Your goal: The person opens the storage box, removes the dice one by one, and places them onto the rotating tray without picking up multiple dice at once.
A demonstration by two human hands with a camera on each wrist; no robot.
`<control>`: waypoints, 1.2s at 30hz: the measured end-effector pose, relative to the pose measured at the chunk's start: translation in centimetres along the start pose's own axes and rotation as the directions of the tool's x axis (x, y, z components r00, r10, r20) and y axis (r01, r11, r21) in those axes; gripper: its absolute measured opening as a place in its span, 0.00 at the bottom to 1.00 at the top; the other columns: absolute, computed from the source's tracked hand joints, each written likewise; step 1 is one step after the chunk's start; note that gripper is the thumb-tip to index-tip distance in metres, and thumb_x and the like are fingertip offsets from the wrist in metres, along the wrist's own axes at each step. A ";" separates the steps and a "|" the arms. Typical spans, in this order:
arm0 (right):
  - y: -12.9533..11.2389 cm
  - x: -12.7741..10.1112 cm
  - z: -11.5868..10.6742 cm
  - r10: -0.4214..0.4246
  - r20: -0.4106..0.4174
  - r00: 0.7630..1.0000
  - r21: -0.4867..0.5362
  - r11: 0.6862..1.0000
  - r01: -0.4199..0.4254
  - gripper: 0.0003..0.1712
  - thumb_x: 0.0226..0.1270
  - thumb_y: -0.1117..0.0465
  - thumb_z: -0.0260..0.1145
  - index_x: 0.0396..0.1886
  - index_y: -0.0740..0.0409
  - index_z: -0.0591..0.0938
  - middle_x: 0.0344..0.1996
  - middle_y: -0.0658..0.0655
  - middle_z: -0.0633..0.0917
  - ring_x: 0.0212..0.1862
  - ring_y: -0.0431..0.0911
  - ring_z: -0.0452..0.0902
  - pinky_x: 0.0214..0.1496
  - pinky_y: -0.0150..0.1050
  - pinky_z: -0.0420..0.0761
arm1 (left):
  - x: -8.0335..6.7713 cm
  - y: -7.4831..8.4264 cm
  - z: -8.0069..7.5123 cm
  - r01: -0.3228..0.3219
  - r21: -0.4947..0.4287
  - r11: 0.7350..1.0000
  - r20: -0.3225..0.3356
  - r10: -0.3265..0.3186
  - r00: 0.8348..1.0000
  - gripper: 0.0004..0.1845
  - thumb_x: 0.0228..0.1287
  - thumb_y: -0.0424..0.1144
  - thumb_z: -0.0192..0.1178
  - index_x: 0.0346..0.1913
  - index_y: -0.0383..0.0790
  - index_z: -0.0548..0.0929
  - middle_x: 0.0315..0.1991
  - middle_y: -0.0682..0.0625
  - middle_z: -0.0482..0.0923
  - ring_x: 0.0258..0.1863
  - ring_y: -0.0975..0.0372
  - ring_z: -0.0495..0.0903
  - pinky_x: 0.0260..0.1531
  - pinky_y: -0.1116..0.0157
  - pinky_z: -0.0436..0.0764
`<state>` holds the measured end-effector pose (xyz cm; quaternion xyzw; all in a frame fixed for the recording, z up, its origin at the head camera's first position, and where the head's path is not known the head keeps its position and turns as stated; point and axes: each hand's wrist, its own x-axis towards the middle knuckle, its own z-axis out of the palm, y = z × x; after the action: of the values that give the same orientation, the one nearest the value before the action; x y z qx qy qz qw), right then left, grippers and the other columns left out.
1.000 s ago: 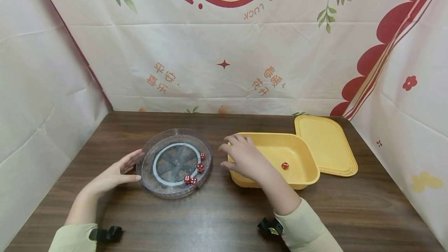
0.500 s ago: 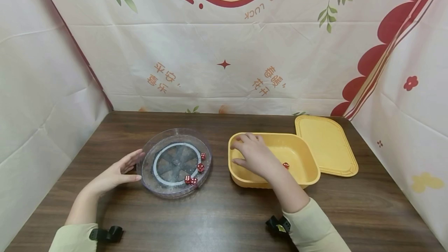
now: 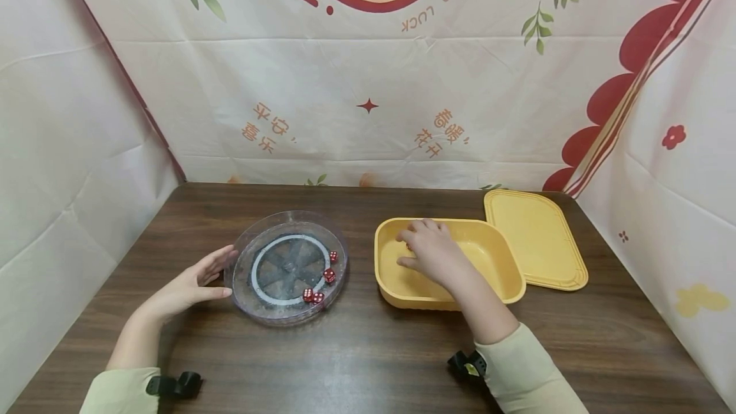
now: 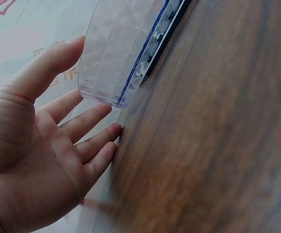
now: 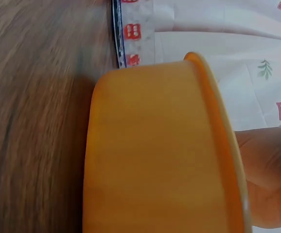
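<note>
Fingers (image 3: 416,229) of the right hand (image 3: 434,253) curl inside the yellow tub (image 3: 506,273); whether they pinch a die, I cannot tell. Left hand (image 3: 190,286), relaxed, steadies the clear dish (image 3: 247,241), where four red dice (image 3: 321,283) lie.

Four dice (image 3: 322,278), maybe, one dish (image 3: 253,235), one tub (image 3: 506,273), one lid (image 3: 535,238)
</note>
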<state>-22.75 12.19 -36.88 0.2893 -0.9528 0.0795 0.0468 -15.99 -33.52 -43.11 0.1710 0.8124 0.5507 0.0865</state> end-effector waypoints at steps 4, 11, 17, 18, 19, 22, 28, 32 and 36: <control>0.5 0.0 0.3 0.019 -0.005 1.000 -0.019 1.000 -0.019 0.24 0.55 0.48 0.74 0.48 0.55 0.83 0.45 0.57 0.80 0.54 0.58 0.70 0.51 0.57 0.67 | 0.0 0.0 0.0 0.003 0.003 1.000 -0.001 -0.003 1.000 0.43 0.60 0.30 0.65 0.73 0.31 0.52 0.71 0.31 0.52 0.63 0.78 0.58 0.56 0.81 0.59; 1.4 0.3 0.6 0.057 -0.001 0.998 -0.049 0.997 -0.057 0.23 0.54 0.51 0.75 0.47 0.56 0.83 0.41 0.58 0.79 0.48 0.58 0.71 0.46 0.55 0.70 | 0.0 -0.1 -0.1 0.016 0.003 1.000 0.000 -0.016 1.000 0.42 0.61 0.31 0.64 0.73 0.33 0.52 0.71 0.32 0.53 0.65 0.73 0.57 0.56 0.81 0.60; 1.8 0.5 1.0 0.081 0.028 0.996 -0.072 0.994 -0.078 0.22 0.55 0.50 0.74 0.47 0.55 0.84 0.42 0.59 0.79 0.49 0.59 0.72 0.47 0.56 0.71 | 0.0 -0.1 -0.1 0.025 0.017 1.000 -0.002 -0.025 1.000 0.43 0.61 0.31 0.64 0.74 0.34 0.52 0.71 0.33 0.53 0.70 0.57 0.54 0.56 0.81 0.60; 1.9 0.5 1.1 0.084 0.034 0.996 -0.077 0.994 -0.081 0.22 0.55 0.50 0.74 0.48 0.55 0.84 0.42 0.59 0.79 0.49 0.59 0.72 0.47 0.56 0.71 | 0.1 0.0 -0.1 0.026 0.019 0.999 -0.003 -0.026 1.000 0.43 0.61 0.31 0.64 0.74 0.34 0.52 0.71 0.33 0.53 0.70 0.55 0.54 0.56 0.81 0.60; 2.0 0.5 1.2 0.088 0.041 0.995 -0.081 0.993 -0.084 0.23 0.55 0.50 0.74 0.48 0.54 0.83 0.43 0.59 0.79 0.50 0.59 0.72 0.47 0.57 0.71 | 0.1 0.0 -0.1 0.026 0.020 0.999 -0.002 -0.026 1.000 0.43 0.60 0.31 0.64 0.74 0.34 0.52 0.71 0.33 0.53 0.70 0.54 0.53 0.56 0.81 0.60; 2.1 0.6 1.5 0.103 0.057 0.993 -0.093 0.991 -0.098 0.25 0.55 0.50 0.74 0.51 0.54 0.83 0.42 0.59 0.79 0.51 0.59 0.71 0.48 0.57 0.71 | 0.0 0.0 -0.1 0.024 0.018 1.000 -0.001 -0.024 1.000 0.43 0.60 0.31 0.64 0.74 0.34 0.52 0.71 0.33 0.53 0.70 0.56 0.54 0.56 0.81 0.60; 2.4 0.6 2.0 0.103 0.062 0.993 -0.113 0.989 -0.096 0.25 0.55 0.50 0.74 0.51 0.55 0.83 0.40 0.59 0.79 0.49 0.59 0.71 0.46 0.56 0.72 | 0.0 -0.1 -0.1 0.014 0.010 1.000 0.004 -0.014 1.000 0.43 0.61 0.31 0.64 0.74 0.33 0.51 0.71 0.32 0.53 0.67 0.69 0.57 0.56 0.81 0.60; 2.5 0.7 2.2 0.100 0.062 0.993 -0.118 0.989 -0.092 0.25 0.54 0.50 0.74 0.51 0.55 0.83 0.41 0.59 0.79 0.48 0.59 0.72 0.45 0.56 0.73 | 0.0 -0.1 -0.1 0.014 0.009 1.000 0.002 -0.014 1.000 0.43 0.61 0.31 0.64 0.74 0.33 0.52 0.71 0.32 0.53 0.67 0.69 0.57 0.57 0.81 0.60; 2.5 0.7 2.4 0.099 0.071 0.993 -0.116 0.989 -0.091 0.25 0.54 0.50 0.75 0.51 0.55 0.83 0.41 0.59 0.79 0.47 0.58 0.71 0.45 0.56 0.73 | 0.0 -0.2 -0.1 0.014 0.003 1.000 0.000 -0.014 1.000 0.43 0.60 0.31 0.64 0.74 0.33 0.52 0.71 0.32 0.53 0.65 0.73 0.57 0.57 0.81 0.60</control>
<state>-24.84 13.47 -39.46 0.2433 -0.9695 0.0166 0.0229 -16.06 -33.66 -43.24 0.1656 0.8145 0.5487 0.0902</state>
